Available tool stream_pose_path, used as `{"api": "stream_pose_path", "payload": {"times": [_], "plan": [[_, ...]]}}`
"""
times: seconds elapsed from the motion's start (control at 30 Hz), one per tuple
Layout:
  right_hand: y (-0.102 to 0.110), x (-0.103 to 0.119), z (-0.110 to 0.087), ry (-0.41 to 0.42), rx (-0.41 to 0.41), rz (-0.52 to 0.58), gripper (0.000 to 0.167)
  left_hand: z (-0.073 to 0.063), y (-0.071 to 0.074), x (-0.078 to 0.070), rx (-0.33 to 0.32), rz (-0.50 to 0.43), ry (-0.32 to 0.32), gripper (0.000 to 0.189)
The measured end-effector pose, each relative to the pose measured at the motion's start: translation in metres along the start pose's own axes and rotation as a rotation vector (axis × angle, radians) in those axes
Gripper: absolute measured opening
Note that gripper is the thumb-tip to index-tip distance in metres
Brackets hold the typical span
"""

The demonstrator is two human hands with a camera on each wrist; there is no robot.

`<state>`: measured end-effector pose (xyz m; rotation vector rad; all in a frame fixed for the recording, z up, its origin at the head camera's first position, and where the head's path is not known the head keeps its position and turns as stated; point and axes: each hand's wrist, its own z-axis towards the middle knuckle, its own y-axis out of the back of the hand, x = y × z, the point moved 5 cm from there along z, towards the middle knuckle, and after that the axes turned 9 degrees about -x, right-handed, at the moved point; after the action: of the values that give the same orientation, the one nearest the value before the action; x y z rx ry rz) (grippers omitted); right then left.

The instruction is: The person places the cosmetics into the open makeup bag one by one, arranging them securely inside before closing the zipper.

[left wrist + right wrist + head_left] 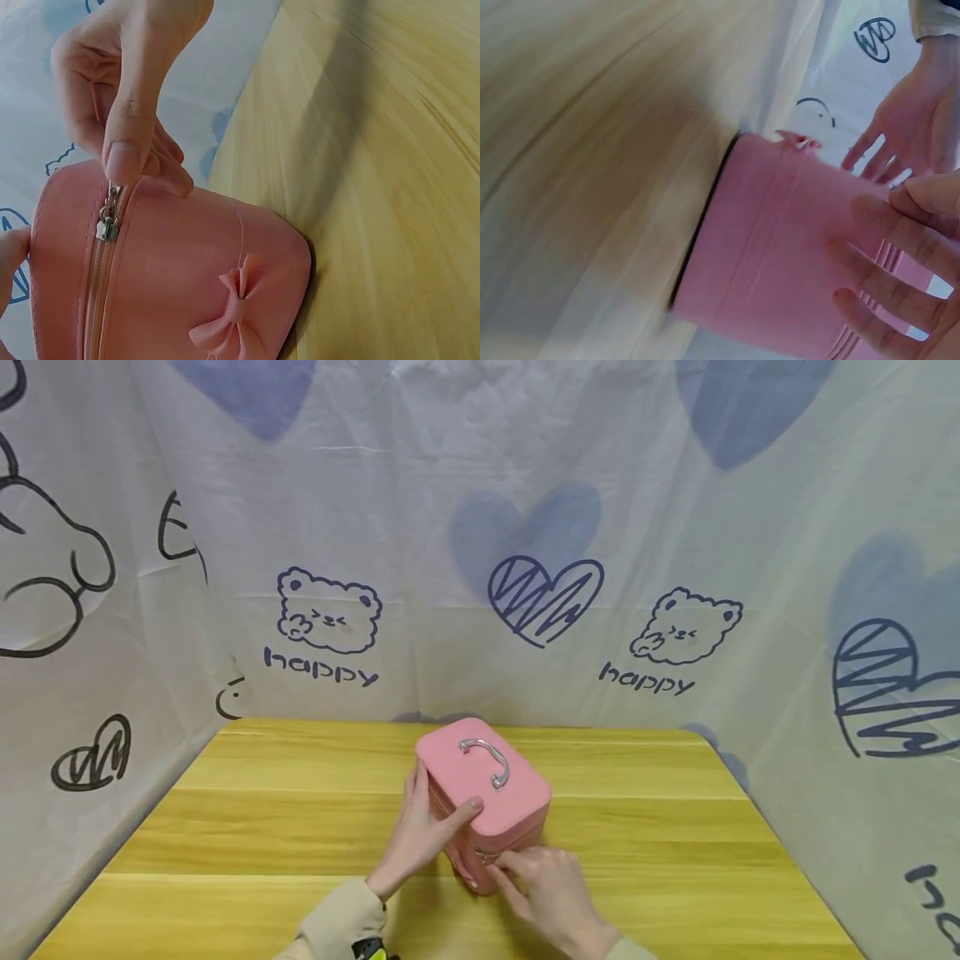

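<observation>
A pink zippered case [517, 797] with a silver handle [489, 746] on its lid stands at an angle on the wooden table. My left hand [422, 837] rests on its left side, thumb on the lid and fingers stretched along the edge. At the near corner my right hand [553, 893] pinches the metal zipper pull [112, 201] between thumb and index finger. The left wrist view shows the zipper line [94, 300] running away from that pull, with a pink bow [236, 309] on the case front. In the right wrist view, the other right-hand fingers [889, 281] lie loosely beside the case wall.
The wooden table [285, 802] extends to both sides of the case. A pale cloth [420, 527] printed with hearts and bears hangs behind the table and on both sides. A dark watch [369, 948] is on the left wrist, by a beige sleeve [337, 918].
</observation>
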<state>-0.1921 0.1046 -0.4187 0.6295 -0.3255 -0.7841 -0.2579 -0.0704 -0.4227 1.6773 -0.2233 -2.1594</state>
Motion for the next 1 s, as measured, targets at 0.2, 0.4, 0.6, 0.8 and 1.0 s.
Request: {"api": "stream_pose_path", "payload": {"times": [0.2, 0.4, 0.6, 0.8, 1.0], "plan": [[-0.003, 0.007, 0.004, -0.02, 0.022, -0.014, 0.011, 0.005, 0.002, -0.001, 0.031, -0.068, -0.057, 0.106], [-0.004, 0.007, 0.005, 0.016, -0.035, -0.019, 0.017, 0.012, 0.004, -0.002, 0.104, -0.126, -0.117, 0.1], [-0.002, 0.004, 0.001, 0.065, -0.108, 0.011, 0.019, 0.015, 0.006, -0.001, 0.138, -0.092, -0.108, 0.101], [0.003, -0.002, -0.003, 0.092, -0.128, 0.046, 0.017, 0.015, 0.008, -0.001, 0.143, -0.066, -0.083, 0.103], [0.01, -0.012, -0.007, 0.096, -0.143, 0.068, 0.018, 0.016, 0.007, 0.001, 0.156, -0.055, -0.072, 0.105]]}}
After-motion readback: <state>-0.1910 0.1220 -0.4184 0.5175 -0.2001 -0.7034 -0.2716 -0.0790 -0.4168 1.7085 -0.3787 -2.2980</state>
